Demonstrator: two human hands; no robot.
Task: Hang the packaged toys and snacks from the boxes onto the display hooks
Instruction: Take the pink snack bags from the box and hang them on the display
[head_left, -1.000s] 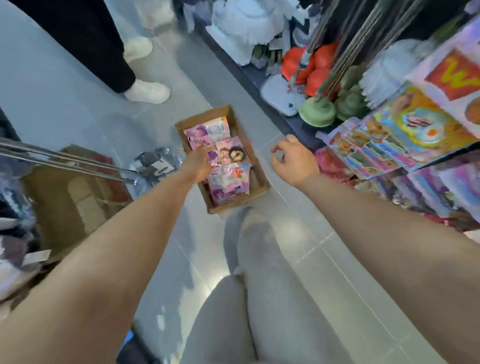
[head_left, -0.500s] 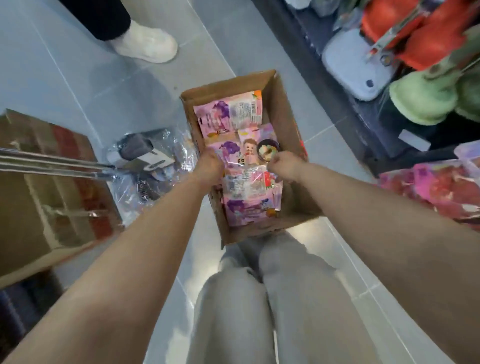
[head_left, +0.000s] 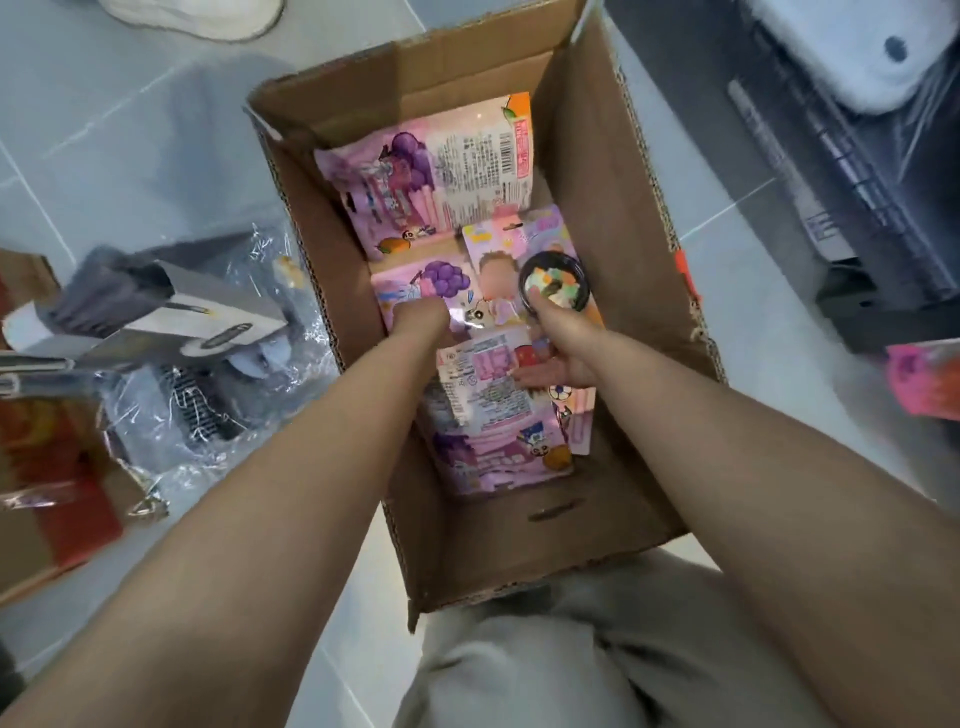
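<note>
Open cardboard box (head_left: 602, 218) stands on the tiled floor (head_left: 130, 130), flaps up, its near end against the person's grey trousers (head_left: 545, 654). Contents: pink snack packets lying flat in a row along the box bottom, overlapping. At the far end lies a barcode packet (head_left: 467, 166), back face up. Next toward the middle, by the right wall, is a bowl-picture packet (head_left: 498, 244). Beside it, toward the left wall, lies a grape-print packet (head_left: 415, 283). Toward the near end is a back-printed packet (head_left: 483, 384), with further pink packets beneath it. Left hand (head_left: 421, 322) is inside the box at the middle, back of the hand up, resting on the grape-print packet; its fingers point down and are hidden, so grasp or release cannot be told. Right hand (head_left: 563, 340) is inside the box by the right wall, knuckles at the lower edge of the bowl-picture packet, thumb lying straight across the back-printed packet. Its other fingers are hidden, and a grasp cannot be confirmed. No packet is lifted clear of the box. On the floor left of the box: plastic-wrapped goods (head_left: 171, 338) and a second carton (head_left: 47, 499). At the far edge of the floor: a white shoe (head_left: 197, 18). Right of the box: a dark shelf base (head_left: 841, 171).
</note>
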